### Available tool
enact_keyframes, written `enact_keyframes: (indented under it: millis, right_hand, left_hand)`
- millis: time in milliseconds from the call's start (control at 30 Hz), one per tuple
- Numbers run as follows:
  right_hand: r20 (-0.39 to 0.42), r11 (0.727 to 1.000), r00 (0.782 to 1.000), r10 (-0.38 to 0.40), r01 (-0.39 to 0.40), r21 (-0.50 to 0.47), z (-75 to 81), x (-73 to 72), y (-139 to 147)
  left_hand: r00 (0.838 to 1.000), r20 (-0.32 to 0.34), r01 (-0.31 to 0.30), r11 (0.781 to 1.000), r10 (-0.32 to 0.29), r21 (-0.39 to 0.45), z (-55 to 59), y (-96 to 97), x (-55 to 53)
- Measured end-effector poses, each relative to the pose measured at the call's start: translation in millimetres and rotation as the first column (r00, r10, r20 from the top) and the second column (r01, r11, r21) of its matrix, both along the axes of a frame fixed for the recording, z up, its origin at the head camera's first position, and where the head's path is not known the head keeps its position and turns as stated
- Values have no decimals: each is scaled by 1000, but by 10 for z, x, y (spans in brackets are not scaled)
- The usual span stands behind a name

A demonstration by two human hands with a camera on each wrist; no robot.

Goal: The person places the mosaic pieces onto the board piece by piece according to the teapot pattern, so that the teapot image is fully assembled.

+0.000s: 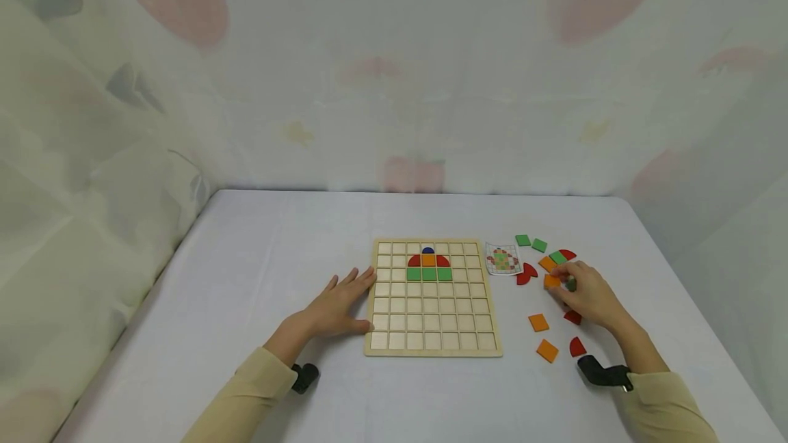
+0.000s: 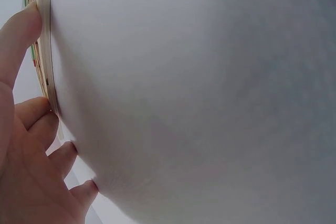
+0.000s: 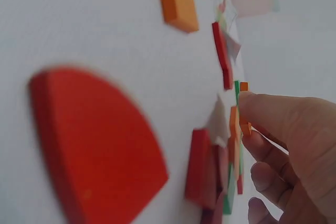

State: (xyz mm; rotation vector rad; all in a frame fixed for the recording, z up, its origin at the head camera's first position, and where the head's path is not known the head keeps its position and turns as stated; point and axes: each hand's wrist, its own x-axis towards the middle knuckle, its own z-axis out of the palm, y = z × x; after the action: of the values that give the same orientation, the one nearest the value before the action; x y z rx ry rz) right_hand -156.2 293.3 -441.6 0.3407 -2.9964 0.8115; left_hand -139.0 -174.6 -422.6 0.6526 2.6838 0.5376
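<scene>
Against the board [image 1: 433, 323], the left hand [image 1: 336, 306] rests spread; the right hand [image 1: 587, 294] pinches an orange tile [image 1: 551, 282].

Board [image 1: 432, 323] on table [image 1: 295, 238]; card [image 1: 503, 260] right, loose tiles [image 1: 538, 322] farther right.

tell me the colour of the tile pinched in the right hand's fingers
The tile is orange; the head view shows it best.

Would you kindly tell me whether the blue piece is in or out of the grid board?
In: the blue piece sits inside a top-row cell of the grid board.
</scene>
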Motion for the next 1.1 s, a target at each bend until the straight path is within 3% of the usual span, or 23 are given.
enact_keyframes:
  millis: [367,633,1100]
  right_hand:
    - [14,996,1000,27,-26,-85,106,-29,-217]
    - [-4,995,999,49,-49,-82,116,-33,-425]
    - [-74,980,986,151,-159,-115,69,-82,-911]
  left_hand:
    - [1000,10,-4,1000,4,-9,6,-3,-2]
    - [1000,10,1,1000,-1,0,5,-6,-10]
    - [1000,9,-2,1000,2,-2,-2,-6,-14]
